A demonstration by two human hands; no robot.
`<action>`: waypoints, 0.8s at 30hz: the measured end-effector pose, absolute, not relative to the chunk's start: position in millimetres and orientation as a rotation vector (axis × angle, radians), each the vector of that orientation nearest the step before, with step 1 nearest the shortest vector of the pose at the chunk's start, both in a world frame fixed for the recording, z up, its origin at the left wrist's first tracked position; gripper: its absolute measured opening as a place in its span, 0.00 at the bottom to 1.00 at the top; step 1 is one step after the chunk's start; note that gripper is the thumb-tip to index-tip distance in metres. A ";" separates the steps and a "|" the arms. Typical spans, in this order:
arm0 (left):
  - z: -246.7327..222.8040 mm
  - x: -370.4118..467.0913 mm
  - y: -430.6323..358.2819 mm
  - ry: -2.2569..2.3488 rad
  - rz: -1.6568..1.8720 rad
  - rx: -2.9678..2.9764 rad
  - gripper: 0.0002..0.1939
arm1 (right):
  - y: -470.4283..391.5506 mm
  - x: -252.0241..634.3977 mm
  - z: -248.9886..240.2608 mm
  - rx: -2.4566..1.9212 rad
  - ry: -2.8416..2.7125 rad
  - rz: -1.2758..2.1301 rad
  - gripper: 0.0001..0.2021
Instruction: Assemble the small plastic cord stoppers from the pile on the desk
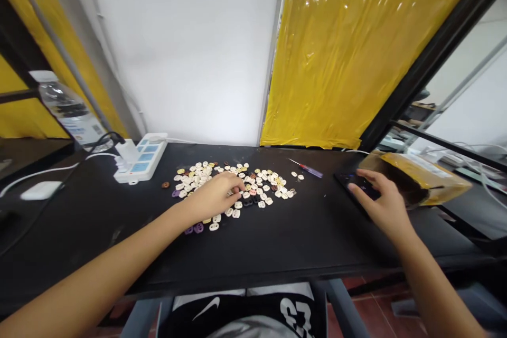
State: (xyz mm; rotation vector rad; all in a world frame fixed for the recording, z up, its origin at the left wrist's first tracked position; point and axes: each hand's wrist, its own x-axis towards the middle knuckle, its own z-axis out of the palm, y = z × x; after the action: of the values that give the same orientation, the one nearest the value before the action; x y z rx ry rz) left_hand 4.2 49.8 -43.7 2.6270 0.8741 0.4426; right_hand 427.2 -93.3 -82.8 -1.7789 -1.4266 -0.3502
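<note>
Many small oval pieces with holes (202,174), mostly cream with some yellow, brown, purple, pink and black ones, lie spread on the black table (277,237). My left hand (217,195) is over the middle of them, its fingers curled down; whatever its fingertips may hold is hidden. At the right, my right hand (380,200) is at a dark phone-like device (352,187) lying on the table, thumb and fingers apart over its surface.
A screwdriver (311,170) lies between the pieces and the device. An open cardboard box (428,177) stands at the right. On the left are a white power strip (148,158), a bottle (75,116), a white adapter (40,190) and cables. A wall rises behind the table.
</note>
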 end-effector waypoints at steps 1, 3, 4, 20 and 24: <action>-44.7 3.5 49.5 0.870 0.452 2.616 0.08 | -88.3 407.5 -71.5 -1.732 -1.484 -0.234 0.25; -46.7 2.0 49.1 0.865 0.462 2.598 0.08 | -74.6 363.9 -50.2 -1.613 -1.763 0.057 0.20; -47.4 1.1 49.3 0.862 0.461 2.594 0.08 | -65.8 342.1 -41.7 -1.535 -1.936 0.176 0.19; -66.1 -106.2 40.3 1.527 0.439 2.557 0.45 | 0.8 268.7 -61.5 -1.383 -2.511 0.239 0.45; -90.6 -114.8 30.1 1.651 0.578 2.506 0.45 | -1.4 295.2 -73.5 -1.583 -2.360 0.321 0.44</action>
State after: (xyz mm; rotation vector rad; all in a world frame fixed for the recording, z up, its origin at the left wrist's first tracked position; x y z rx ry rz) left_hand -114.8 30.1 -90.6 2.5055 1.6509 0.5777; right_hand 295.2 -1.4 -73.5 -1.5832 -2.3603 0.3208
